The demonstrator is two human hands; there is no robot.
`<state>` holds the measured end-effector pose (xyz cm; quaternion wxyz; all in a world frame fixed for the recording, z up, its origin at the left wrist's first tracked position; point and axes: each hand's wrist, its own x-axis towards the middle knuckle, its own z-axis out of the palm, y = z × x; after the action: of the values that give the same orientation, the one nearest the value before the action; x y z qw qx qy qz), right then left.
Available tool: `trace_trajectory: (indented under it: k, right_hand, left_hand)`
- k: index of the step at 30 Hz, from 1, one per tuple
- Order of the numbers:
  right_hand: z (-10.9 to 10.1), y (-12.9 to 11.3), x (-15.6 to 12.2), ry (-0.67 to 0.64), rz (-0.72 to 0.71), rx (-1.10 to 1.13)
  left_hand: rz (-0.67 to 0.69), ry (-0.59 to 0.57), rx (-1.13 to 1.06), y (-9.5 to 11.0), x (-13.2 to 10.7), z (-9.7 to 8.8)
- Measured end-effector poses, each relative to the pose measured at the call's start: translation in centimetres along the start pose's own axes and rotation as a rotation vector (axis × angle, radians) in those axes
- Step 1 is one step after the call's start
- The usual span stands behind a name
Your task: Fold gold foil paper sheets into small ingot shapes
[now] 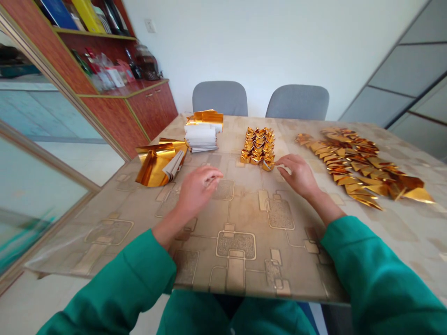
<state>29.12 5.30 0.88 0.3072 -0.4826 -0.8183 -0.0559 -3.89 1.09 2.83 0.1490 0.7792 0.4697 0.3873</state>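
Note:
My right hand is at the near right corner of a block of folded gold paper ingots. Its index fingertip is at the edge of the nearest ingot, with the thumb held apart. Over the tablecloth, left of the block, hovers my left hand; its fingers are bent and slightly apart, a little blurred, with nothing visible in them. To its left lie loose gold foil sheets showing a white paper side. Behind these is a stack of white-backed paper with gold foil sheets on top.
Many folded gold paper pieces spread in overlapping rows across the right of the table. Two grey chairs stand at the far edge. A wooden cabinet with bottles and folders is at the left, beside a glass sliding door.

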Motion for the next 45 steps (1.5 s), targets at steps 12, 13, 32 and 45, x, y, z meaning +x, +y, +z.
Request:
trace_trajectory:
  k: [12,13,32,45]
  right_hand:
    - [-1.6,-5.1,-2.7,-0.026,0.161,0.345]
    - [-1.6,-5.2,-2.6,-0.034,0.166,0.355]
    - [-1.4,-5.6,-2.9,-0.166,0.228,0.422]
    - [-2.6,-8.5,-2.6,-0.41,0.302,0.912]
  left_hand:
    - [-0.304,-0.342,0.704,-8.6,-2.0,-9.4]
    - [-0.327,-0.347,0.744,-8.7,-2.2,-9.3]
    - [-0.586,0.034,0.964,-6.8,-0.9,-10.2]
    - [-0.111,0.176,-0.371,3.3,-2.5,-0.6]
